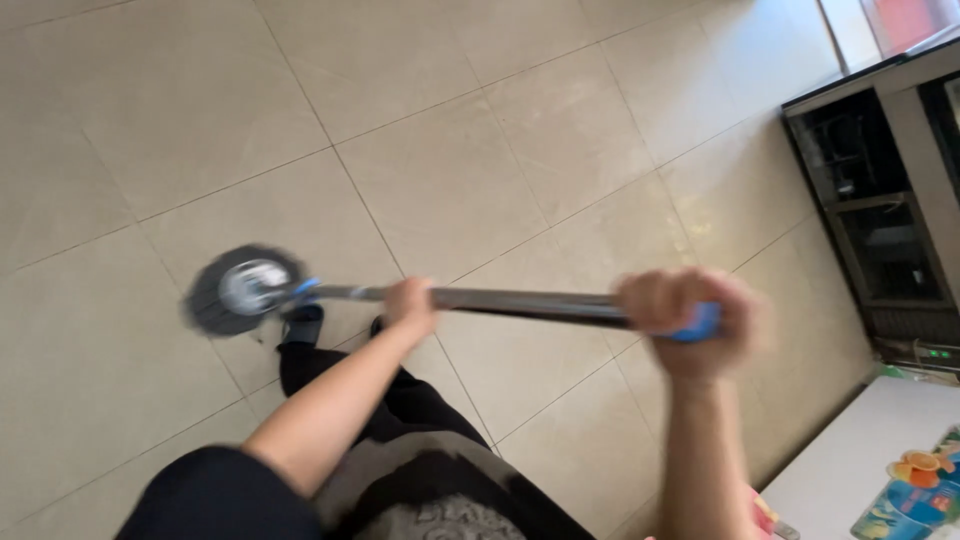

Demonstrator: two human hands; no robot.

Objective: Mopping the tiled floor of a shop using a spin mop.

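Mop (pixel 470 300), round-headed w/ a metal pole, is stretching across the beige tile floor (pixel 450 150). Its dark circular mop head (pixel 235 290) is sitting flat on the tiles at frame left, just beside a dark slipper (pixel 302 325) on the person's foot.

Left hand (pixel 410 305) is closing around the pole abt midway; right hand (pixel 685 320) is gripping the blue handle end (pixel 700 322) in a fist. Both are clamping the mop, though the right one is blurring, so exact finger placement is hard to tell.

Risks, as a guess:
- Head is working v. close to the foot, so a pull back toward the body could be catching the slipper or tripping the person.
- Right hand is sitting at the very end of the handle; a fast stroke could be slipping it off the blue grip, esp. if hands are damp.
- Dark glass-fronted cabinet (pixel 880 200) is standing at right and a white table (pixel 860 470) w/ a colourful item at lower right; the handle end is swinging near-ish to both, so a wide backswing could be knocking them.
- Tiles may be getting wet & slick underfoot; can't tell from here.

Relative to hands: pole is running thru both fists, head lying well beyond the left hand, away from the right.
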